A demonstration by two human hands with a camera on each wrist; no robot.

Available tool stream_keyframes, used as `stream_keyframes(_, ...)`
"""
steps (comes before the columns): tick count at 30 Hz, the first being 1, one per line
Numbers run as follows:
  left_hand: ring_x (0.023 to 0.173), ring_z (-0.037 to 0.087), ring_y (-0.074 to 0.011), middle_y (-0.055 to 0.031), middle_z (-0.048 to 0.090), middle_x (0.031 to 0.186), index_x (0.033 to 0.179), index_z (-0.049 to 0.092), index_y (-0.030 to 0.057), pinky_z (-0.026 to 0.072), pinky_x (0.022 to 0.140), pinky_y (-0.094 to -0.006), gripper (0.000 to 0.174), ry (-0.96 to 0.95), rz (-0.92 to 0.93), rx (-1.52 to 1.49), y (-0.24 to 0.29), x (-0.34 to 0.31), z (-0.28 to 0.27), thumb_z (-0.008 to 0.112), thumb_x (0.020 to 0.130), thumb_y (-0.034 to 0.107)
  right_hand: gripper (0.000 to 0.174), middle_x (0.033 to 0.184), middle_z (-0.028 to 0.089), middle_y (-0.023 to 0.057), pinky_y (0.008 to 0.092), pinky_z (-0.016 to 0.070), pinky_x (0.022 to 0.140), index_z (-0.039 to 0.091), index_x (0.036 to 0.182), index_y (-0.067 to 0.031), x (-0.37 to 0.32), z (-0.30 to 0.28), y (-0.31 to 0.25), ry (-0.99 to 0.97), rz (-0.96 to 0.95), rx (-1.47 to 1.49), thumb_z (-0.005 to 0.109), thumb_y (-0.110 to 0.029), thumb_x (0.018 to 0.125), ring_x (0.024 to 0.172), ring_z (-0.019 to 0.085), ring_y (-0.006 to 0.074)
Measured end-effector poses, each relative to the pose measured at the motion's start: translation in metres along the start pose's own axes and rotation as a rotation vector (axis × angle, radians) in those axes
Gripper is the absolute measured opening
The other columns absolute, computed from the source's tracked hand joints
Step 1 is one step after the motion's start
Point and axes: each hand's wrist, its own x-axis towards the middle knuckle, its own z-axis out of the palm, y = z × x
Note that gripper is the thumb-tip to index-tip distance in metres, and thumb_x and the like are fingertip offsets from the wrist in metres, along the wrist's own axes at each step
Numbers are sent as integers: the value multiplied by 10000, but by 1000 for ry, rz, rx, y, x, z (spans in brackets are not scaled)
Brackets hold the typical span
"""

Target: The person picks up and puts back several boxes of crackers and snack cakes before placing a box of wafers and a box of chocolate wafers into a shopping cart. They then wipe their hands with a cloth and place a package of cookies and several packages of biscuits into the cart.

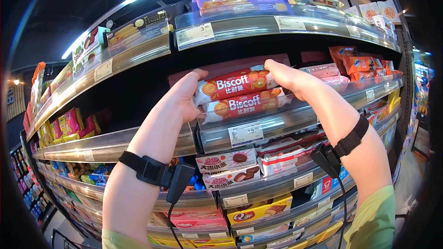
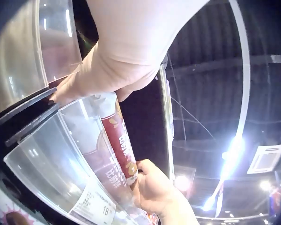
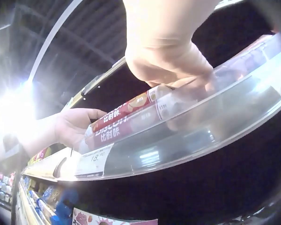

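Two red-and-white packs of Biscoff biscuits lie stacked behind a clear shelf lip, the upper pack (image 1: 237, 83) directly on the lower pack (image 1: 244, 105). My left hand (image 1: 188, 93) grips their left end, its fingertips partly hidden between pack and shelf lip in the left wrist view. At the right end my right hand (image 1: 288, 79) holds the packs, thumb along the top edge and the other fingers mostly hidden. From the right wrist side, the red upper pack (image 3: 139, 101) shows between both hands, level along the lip.
A price label (image 1: 246, 133) is fixed to the shelf front below the packs. Pink packs (image 1: 323, 71) and orange bags (image 1: 362, 64) stand to the right. The upper shelf (image 1: 240, 27) with a purple box (image 1: 240, 2) overhangs the hands. Boxed snacks (image 1: 228, 161) fill the shelf below.
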Motion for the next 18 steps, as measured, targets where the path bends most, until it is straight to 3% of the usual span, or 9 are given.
stream_keyframes(4,989,610,-225,-85,647,1045,1076,511,91,406,901,-489,285,78,-2,61,4,-8,4,473,932,335,469,1142,581,93,415,321,924,541,1075,-60,-15,-1,-12,11,30,75,366,-438,860,1027,498,200)
stream_keyframes(10,942,636,-225,-108,660,1002,1059,509,74,457,874,-506,265,67,-41,17,8,-2,6,486,930,304,412,1125,596,80,374,356,888,548,1079,-68,-11,-4,-11,-165,-36,188,395,-390,874,984,523,171)
stream_keyframes(16,892,657,-239,-119,674,968,1048,517,69,487,857,-503,251,81,-35,13,4,-8,12,501,919,284,381,1143,609,72,375,380,904,539,1115,-87,-2,3,-13,-25,-2,75,392,-362,895,1043,540,170)
stream_keyframes(18,877,663,-243,-121,677,959,1046,520,67,500,843,-503,253,78,-21,10,2,-8,12,502,917,284,366,1153,607,97,391,451,871,536,1122,-81,-2,3,-16,-165,-21,196,372,-330,909,1036,578,184)
